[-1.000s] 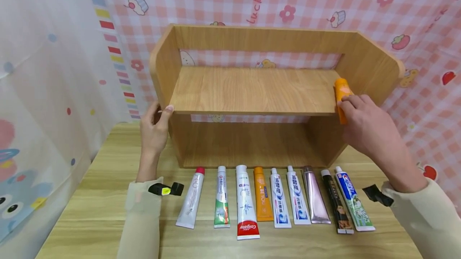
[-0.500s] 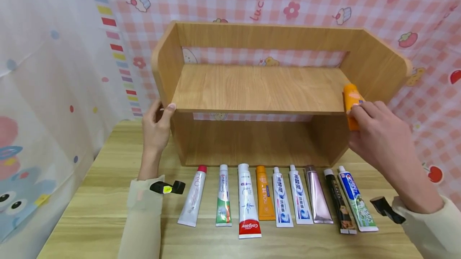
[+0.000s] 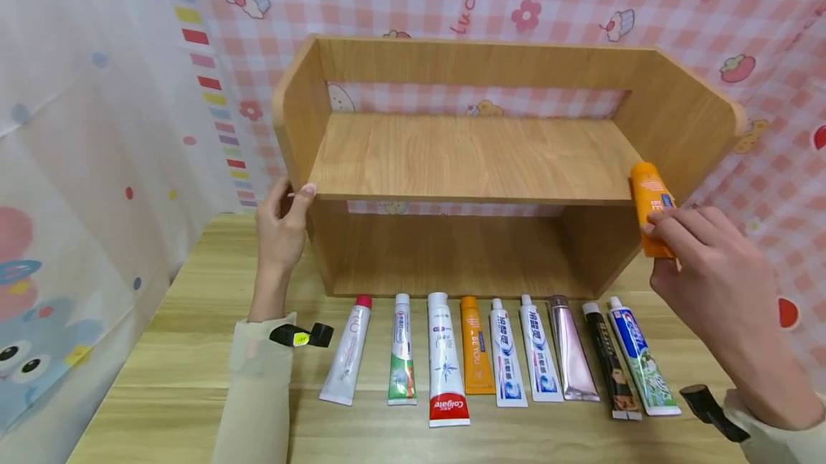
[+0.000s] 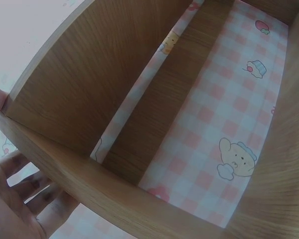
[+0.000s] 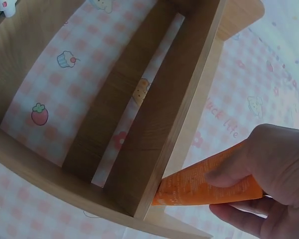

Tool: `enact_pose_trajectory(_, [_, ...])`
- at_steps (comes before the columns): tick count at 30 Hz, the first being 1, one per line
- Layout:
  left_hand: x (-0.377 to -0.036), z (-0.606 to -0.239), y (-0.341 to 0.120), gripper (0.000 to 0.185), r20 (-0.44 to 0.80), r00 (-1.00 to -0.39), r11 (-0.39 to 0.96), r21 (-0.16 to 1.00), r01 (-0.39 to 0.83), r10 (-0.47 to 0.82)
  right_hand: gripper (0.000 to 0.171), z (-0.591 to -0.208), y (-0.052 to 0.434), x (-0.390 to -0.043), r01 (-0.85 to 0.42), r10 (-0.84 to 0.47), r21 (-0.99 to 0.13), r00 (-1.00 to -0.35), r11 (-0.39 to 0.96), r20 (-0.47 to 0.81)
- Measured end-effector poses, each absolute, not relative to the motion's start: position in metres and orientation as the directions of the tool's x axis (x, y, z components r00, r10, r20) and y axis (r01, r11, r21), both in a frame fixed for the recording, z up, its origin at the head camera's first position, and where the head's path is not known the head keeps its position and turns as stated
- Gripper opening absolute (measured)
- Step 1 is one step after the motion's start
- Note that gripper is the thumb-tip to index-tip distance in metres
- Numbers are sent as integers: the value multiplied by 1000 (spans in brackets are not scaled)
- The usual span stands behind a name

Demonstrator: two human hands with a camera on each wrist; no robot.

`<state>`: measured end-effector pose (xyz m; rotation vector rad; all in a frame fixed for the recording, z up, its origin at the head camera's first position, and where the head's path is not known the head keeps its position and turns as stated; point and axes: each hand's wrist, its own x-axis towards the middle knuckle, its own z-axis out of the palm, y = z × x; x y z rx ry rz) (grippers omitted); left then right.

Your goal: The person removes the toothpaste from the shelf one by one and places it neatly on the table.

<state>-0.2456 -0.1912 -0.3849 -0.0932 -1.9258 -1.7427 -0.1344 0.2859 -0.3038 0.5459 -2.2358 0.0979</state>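
Beside the shelf's [image 3: 464,163] right end, right hand [image 3: 716,270] pinches an upright orange tube [image 3: 650,199], cap up.

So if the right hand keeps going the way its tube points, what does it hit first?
Probably the wooden shelf: the orange tube held by the right hand nearly meets its right front edge, though depth is unclear.

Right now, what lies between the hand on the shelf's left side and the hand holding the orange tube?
In the head view, only the wooden shelf unit, its upper board bare, spans from the left hand to the right hand gripping the orange tube.
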Motion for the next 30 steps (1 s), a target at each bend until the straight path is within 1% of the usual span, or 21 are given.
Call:
enact_pose_trajectory(2, [-245,-385,-191,39,430,-852,168,903,396,-299,30,-306,287,-132,-428,-349,103,-548,898,760])
enact_pose_trajectory(5, [-245,-384,-192,39,431,-852,175,902,395,-298,21,-309,288,-129,-461,-345,102,-480,881,806])
enact_pose_trajectory(8, [-245,-384,-192,38,433,-852,176,901,397,-295,19,-309,287,-125,-497,-332,96,-412,863,849])
enact_pose_trajectory(12, [-245,-384,-191,38,431,-854,178,902,394,-292,24,-305,283,-115,-548,-294,58,-354,835,888])
enact_pose_trajectory(14, [-244,-384,-191,38,430,-854,178,902,393,-292,31,-303,280,-109,-573,-280,46,-328,818,902])
enact_pose_trajectory(17, [-243,-384,-191,39,429,-855,184,902,389,-293,38,-302,276,-101,-599,-279,39,-313,800,908])
enact_pose_trajectory(19, [-243,-384,-192,39,429,-855,187,902,389,-292,42,-303,275,-97,-603,-287,42,-317,797,904])
enact_pose_trajectory(22, [-243,-384,-192,40,425,-859,192,904,383,-286,45,-307,275,-93,-616,-293,42,-313,787,904])
enact_pose_trajectory(25, [-243,-384,-192,40,418,-864,189,907,377,-281,44,-313,277,-92,-633,-295,38,-306,773,905])
enact_pose_trajectory(30, [-243,-385,-192,40,414,-865,187,908,374,-282,40,-326,279,-96,-653,-264,19,-279,757,923])
